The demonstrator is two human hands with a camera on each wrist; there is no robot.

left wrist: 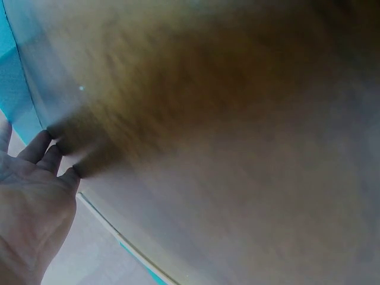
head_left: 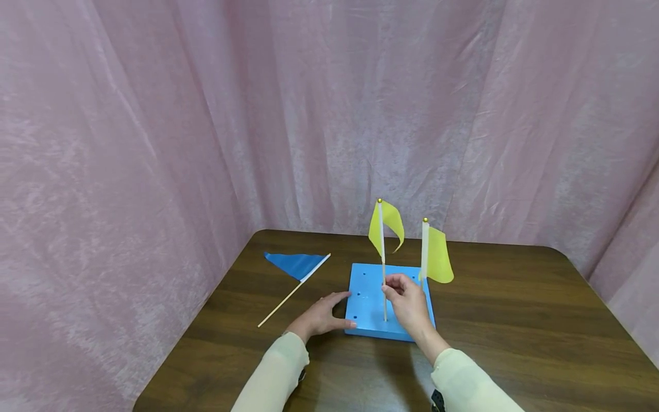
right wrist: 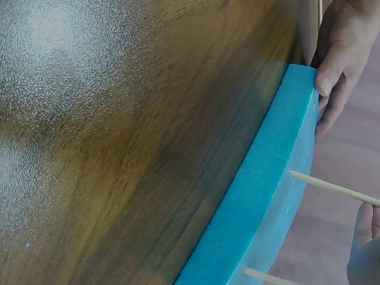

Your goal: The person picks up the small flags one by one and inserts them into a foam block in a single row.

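Pinching the thin wooden stick of a yellow flag [head_left: 386,224] between thumb and fingertips, my right hand [head_left: 407,300] hovered over the blue foam block [head_left: 366,303], roughly halfway down the stick. That flag stood upright with its foot in the block near the front edge, its cloth curling off to the right at the top. From the right wrist view I could see the stick [right wrist: 335,188] entering the foam's top face, with my thumb just beside it at the frame's edge.

My left hand [head_left: 320,316] lay against the block's left side, fingers straight and loosely spread, the thumb along the front corner and the fingertips touching the foam. The right wrist view showed those fingertips [right wrist: 332,77] pressed on the block's edge [right wrist: 261,184]. The left wrist view was mostly blur, with only my open palm [left wrist: 29,202] and a sliver of blue foam showing.

A second yellow flag [head_left: 435,254] stood upright in the block near its back right corner, well behind my right hand. The block's top carried several small holes. A blue flag [head_left: 296,266] lay flat on the brown wooden table [head_left: 515,320] to the left of the block, apart from my left hand, its stick pointing toward me. Pink cloth [head_left: 154,126] hung all around behind the table.
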